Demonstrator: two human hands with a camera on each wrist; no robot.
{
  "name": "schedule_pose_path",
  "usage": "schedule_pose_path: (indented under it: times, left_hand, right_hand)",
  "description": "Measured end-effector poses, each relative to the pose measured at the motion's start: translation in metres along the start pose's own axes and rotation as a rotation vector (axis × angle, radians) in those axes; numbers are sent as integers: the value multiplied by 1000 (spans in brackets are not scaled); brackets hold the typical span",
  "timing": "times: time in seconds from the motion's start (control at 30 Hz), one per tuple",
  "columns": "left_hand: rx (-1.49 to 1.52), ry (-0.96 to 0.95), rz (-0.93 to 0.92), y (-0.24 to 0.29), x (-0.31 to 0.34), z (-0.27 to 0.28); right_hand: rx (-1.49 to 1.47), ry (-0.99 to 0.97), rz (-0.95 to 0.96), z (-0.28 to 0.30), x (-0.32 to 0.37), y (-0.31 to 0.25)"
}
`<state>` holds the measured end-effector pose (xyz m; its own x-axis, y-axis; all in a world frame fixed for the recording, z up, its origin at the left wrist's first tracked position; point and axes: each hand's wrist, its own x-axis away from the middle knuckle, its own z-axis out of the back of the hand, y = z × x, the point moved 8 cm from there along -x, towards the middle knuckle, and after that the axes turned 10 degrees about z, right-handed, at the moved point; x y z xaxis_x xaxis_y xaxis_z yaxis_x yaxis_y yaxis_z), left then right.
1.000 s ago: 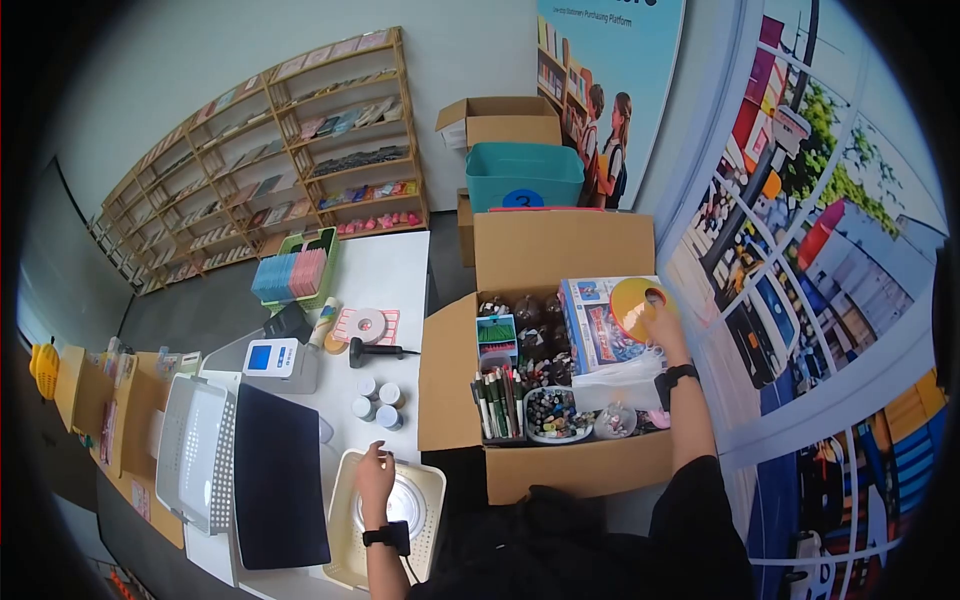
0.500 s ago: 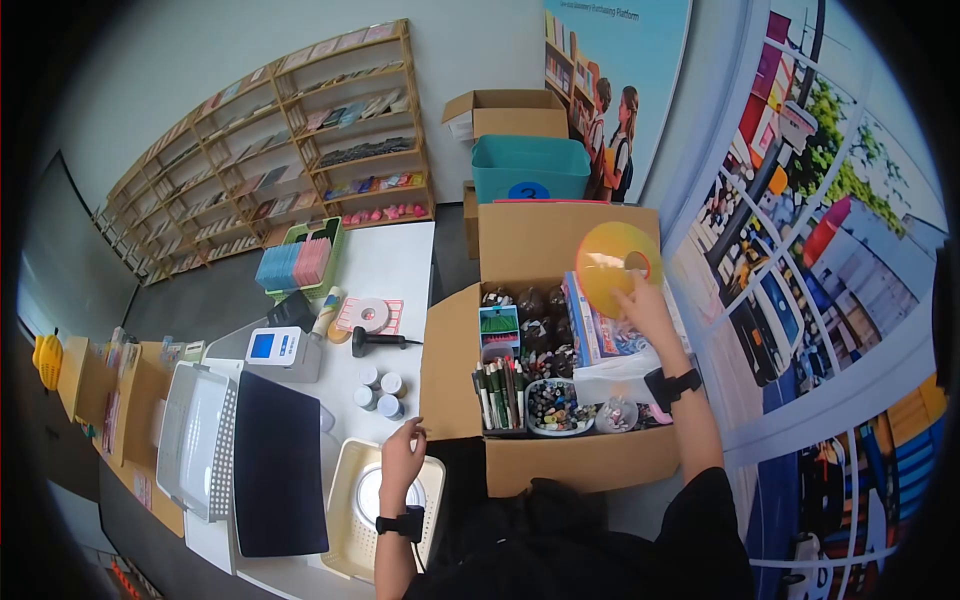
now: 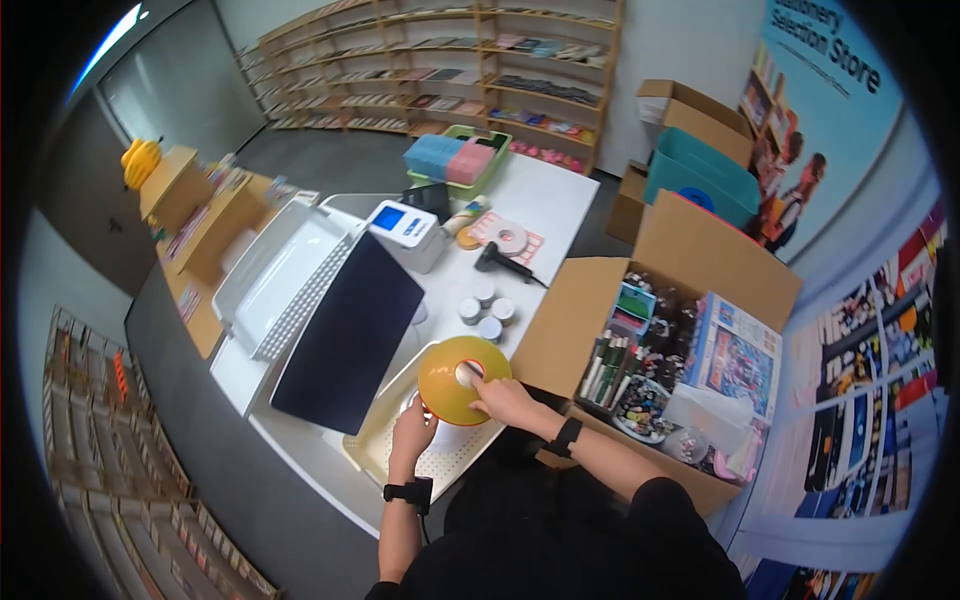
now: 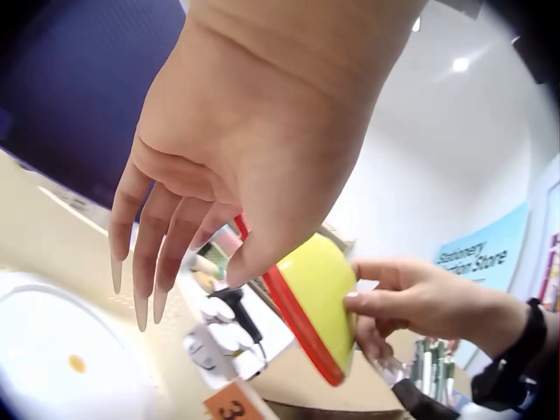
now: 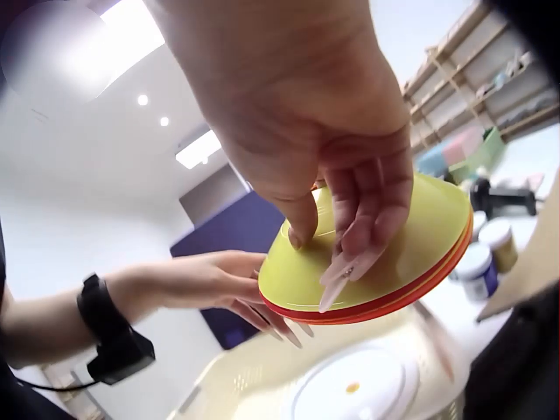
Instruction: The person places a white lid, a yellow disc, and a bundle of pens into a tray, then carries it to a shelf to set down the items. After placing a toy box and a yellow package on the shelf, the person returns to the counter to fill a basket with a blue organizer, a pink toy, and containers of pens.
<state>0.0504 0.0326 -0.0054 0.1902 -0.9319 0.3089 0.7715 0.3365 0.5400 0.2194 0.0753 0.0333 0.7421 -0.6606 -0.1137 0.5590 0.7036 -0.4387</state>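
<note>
A stack of yellow and red discs (image 3: 462, 385), dished like shallow cones, hangs over the cream basket (image 3: 365, 447). My right hand (image 3: 510, 402) pinches it near the central hole; in the right wrist view the fingers (image 5: 372, 210) curl down onto the yellow top disc (image 5: 437, 219). At the stack's left edge is my left hand (image 3: 411, 438), its thumb by the red rim and its other fingers extended in the left wrist view (image 4: 166, 219). Below, a round white item (image 5: 350, 385) lies in the basket.
An open cardboard box (image 3: 560, 320) with pens, bagged items and a boxed set stands at the right. Several small jars (image 3: 490, 328), a black scanner (image 3: 507, 264), a label printer (image 3: 408, 236) and a dark screen (image 3: 350, 335) are on the table.
The view has turned right. My right hand has carried the discs from above the cardboard box leftward to the basket, and my left hand has come to their edge.
</note>
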Motion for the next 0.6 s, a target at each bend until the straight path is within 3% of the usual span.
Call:
schedule_pose_path:
  times: [0.13,0.2,0.3,0.37,0.47,0.6]
  left_hand:
    - [-167,-108,299,-89,19,-25]
    - [-171,-112,341,-116,21,-39]
    - [-232,-151,421,-122,25,-46]
    - [-264,-181,527,-120,24,-49]
    - [-249,-190,547,-126,10,-68]
    - [-185,-164,566,-120,2,-65]
  right_hand:
    - [-22,-115,115,-86,-13,-14]
    - [-8,-112,164,-110,-17,-18]
    - [104,-83,237,-133,-19,-24]
    - [88,-100,234,-143,-21,-26]
    - [22,-119,223,-155,-20,-21]
    - [-127,-326,67,-137,-18,-15]
